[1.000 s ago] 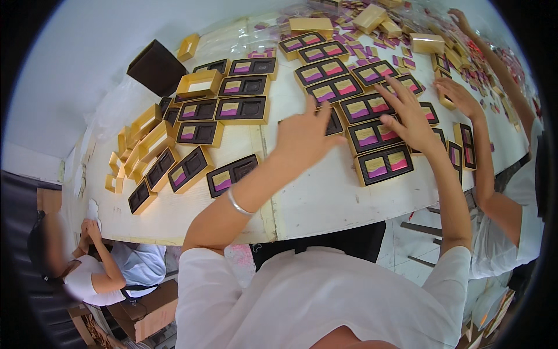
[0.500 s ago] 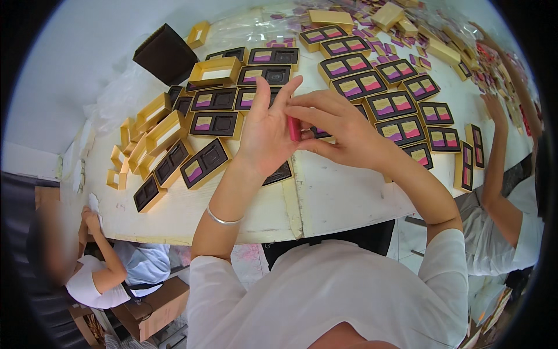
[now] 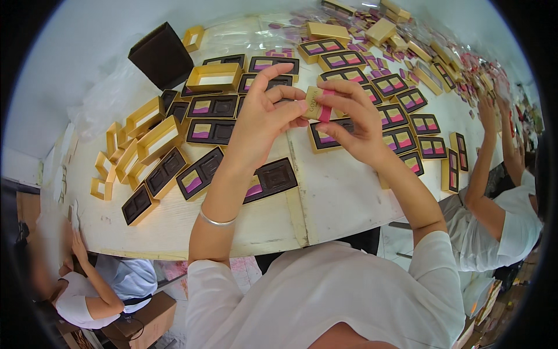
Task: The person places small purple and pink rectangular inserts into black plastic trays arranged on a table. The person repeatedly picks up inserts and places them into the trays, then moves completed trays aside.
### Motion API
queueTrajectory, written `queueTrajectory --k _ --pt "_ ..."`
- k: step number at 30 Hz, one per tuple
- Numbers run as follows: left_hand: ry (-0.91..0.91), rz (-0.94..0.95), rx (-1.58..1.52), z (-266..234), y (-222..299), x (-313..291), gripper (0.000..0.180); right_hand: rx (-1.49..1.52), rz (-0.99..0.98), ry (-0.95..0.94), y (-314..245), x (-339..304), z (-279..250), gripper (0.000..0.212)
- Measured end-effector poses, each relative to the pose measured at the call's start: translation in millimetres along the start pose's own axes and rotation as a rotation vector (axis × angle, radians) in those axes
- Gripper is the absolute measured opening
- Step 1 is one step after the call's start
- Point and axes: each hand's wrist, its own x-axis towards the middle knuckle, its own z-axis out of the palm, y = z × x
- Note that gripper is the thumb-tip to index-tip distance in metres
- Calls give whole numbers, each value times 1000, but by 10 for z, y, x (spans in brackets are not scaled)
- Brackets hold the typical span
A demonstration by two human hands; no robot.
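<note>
Above the table, a small square gold and pink wrapped piece is held between both hands. My right hand pinches its pink edge with thumb and fingers. My left hand has its thumb on the gold side and its index finger raised. Beneath my right hand lies a gold box with a black insert, partly hidden. Close to my left forearm is a box with a purple and gold piece in one compartment and the other bare. Filled boxes to the right carry a purple and a pink piece each.
Empty gold sleeves and part-filled boxes crowd the left. A dark brown carton stands behind them. Loose small pieces are heaped at the far right. One co-worker works at the right; another sits at the left.
The small piece has turned from edge-on to show its gold and pink face. My hands have drawn apart slightly, with the right fingers now on its pink edge.
</note>
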Motion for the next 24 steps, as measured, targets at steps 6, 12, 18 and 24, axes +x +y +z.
queueTrajectory --k 6,12,18,24 --pt "156 82 364 -303 -13 168 43 -372 -104 -42 493 183 35 16" --pt "170 259 1215 -717 -271 312 40 -567 62 -394 1367 509 441 13" --pt "145 289 1385 -665 -395 352 39 -311 134 -393 1779 545 608 8" --pt "68 279 1553 -728 -369 813 44 -420 251 -232 1821 549 687 15"
